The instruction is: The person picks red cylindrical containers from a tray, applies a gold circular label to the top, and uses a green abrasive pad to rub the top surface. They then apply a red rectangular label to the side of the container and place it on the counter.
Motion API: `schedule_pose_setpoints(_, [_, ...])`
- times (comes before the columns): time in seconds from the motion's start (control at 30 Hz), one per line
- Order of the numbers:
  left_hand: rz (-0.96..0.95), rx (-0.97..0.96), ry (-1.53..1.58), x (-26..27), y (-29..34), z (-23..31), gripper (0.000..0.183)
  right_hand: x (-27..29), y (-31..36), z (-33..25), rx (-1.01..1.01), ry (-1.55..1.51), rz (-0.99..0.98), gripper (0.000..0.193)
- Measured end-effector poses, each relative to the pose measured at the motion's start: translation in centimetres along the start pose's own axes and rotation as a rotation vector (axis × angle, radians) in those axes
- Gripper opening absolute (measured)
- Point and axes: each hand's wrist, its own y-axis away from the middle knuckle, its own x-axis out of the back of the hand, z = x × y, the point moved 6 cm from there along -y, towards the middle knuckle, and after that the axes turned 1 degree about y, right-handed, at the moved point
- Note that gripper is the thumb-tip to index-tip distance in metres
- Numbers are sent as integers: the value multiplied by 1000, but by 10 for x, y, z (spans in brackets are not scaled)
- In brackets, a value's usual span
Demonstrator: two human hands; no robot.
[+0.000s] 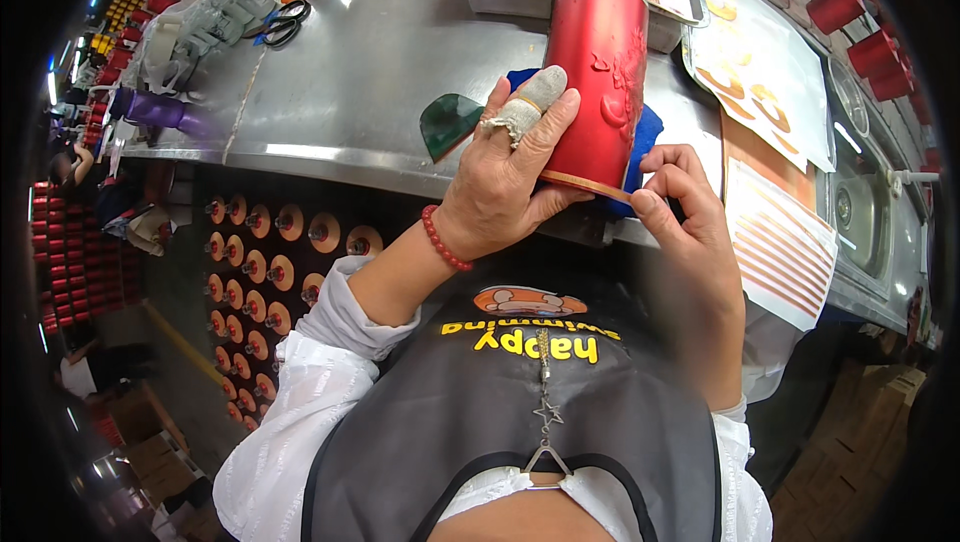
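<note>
A red metallic bottle (597, 62) with raised relief decoration lies on a blue cloth (646, 134) at the table's near edge, its base toward me. My left hand (512, 154) grips it from the left side, thumb near the base. One finger wears a grey cloth finger cover (540, 92). A thin copper-coloured strip (583, 185) runs along the bottle's base rim. My right hand (690, 204) pinches the strip's right end between thumb and forefinger. A dark green flat scraper-like piece (450, 125) lies left of my left hand.
Sheets with copper-coloured strips (783, 242) and gold decals (755, 72) lie to the right, near a sink (862, 207). Black scissors (287, 24) and a purple bottle (150, 109) are at the left. Several bottles with copper-coloured discs (255, 267) stand below the table.
</note>
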Motion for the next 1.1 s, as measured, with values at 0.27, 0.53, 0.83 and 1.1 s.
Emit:
schedule_pose_setpoints(0.27, [-34,51,35,-2,4,-10,92,4,0,-7,42,11,-9,22])
schedule_pose_setpoints(0.53, [-56,16,-36,-2,-8,2,91,1,-4,5,15,8,21,24])
schedule_pose_setpoints(0.83, [-25,38,-46,-2,2,-7,97,-4,-7,6,27,21,28,27])
schedule_pose_setpoints(1.1, [-39,81,22,-5,10,-14,97,-6,-9,4,31,30,39,27])
